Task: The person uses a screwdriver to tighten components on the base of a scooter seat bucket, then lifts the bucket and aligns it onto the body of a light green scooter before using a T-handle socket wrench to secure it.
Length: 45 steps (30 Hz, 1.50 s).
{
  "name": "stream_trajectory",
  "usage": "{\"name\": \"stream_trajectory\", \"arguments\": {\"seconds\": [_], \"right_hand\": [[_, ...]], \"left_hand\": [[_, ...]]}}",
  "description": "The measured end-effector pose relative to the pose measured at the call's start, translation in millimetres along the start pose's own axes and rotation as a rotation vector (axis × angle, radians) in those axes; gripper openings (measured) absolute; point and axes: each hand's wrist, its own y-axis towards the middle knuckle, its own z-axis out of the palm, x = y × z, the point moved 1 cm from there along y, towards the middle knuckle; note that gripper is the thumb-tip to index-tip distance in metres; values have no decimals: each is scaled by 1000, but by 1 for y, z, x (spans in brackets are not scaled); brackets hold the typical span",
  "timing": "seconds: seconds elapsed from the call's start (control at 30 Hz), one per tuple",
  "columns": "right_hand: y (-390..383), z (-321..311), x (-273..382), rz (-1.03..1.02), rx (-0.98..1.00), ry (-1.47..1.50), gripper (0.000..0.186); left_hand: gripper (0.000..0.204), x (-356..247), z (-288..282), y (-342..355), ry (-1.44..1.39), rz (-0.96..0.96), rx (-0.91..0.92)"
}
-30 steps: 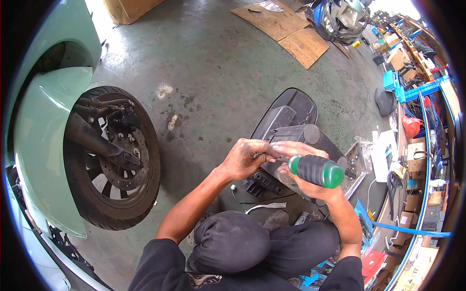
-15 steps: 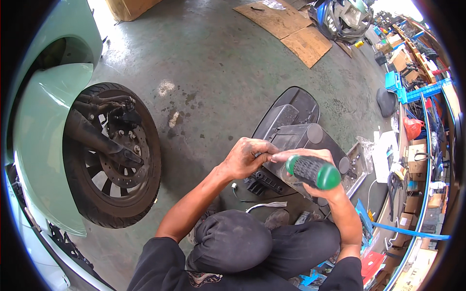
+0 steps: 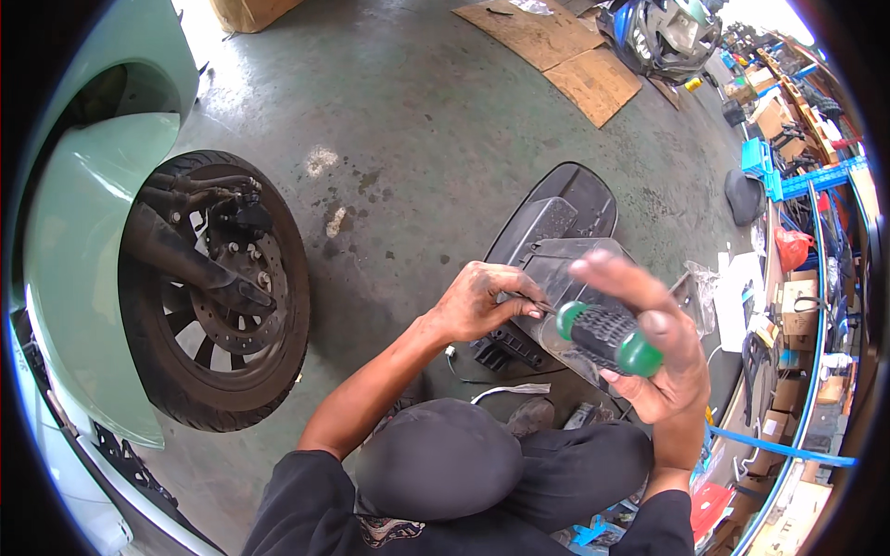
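Note:
A screwdriver with a green and black handle (image 3: pixel 607 338) is held in front of me, above the dark plastic parts. My right hand (image 3: pixel 663 347) is loosely around the handle, its thumb below and its upper fingers stretched out and blurred. My left hand (image 3: pixel 482 301) pinches the thin dark shaft end of the screwdriver between thumb and fingertips. Whether a small part is also in that pinch, I cannot tell. Under the hands lies a black plastic housing (image 3: pixel 556 264) with a long rounded panel, partly hidden by my fingers.
At left stands a pale green vehicle body (image 3: pixel 83 241) with its wheel (image 3: pixel 287 324) and brake disc exposed. Flattened cardboard (image 3: pixel 593 83) lies at the back beside a blue and black vehicle part (image 3: pixel 654 42). Crowded shelves (image 3: pixel 802 306) of boxes and parts line the right.
My right hand has opened its fingers from around the screwdriver handle and shifted right, the upper fingers lifting. The handle has moved slightly right and down. My left hand keeps its pinch.

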Motion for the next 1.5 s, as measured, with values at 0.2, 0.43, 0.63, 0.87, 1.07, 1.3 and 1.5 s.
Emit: {"name": "stream_trajectory", "arguments": {"seconds": [0.2,0.43,0.63,0.87,1.07,1.3,1.5], "right_hand": [[-1,11,11,9,-86,53,46],[-14,12,7,64,-215,71,41],[-10,27,17,163,-381,42,38],[-3,19,-1,-63,-493,-211,52],[0,14,14,66,-277,-177,54],[-1,18,21,291,-257,78,36],[-12,14,7,-63,-260,-253,65]], "left_hand": [[103,19,7,-16,14,-81,96],[109,44,38,-24,96,-48,92],[98,45,42,-19,63,-2,21],[101,46,41,-19,82,-24,23],[94,45,39,-16,92,-31,28],[98,49,40,-18,81,-63,26],[104,48,46,-19,69,-102,29]]}}
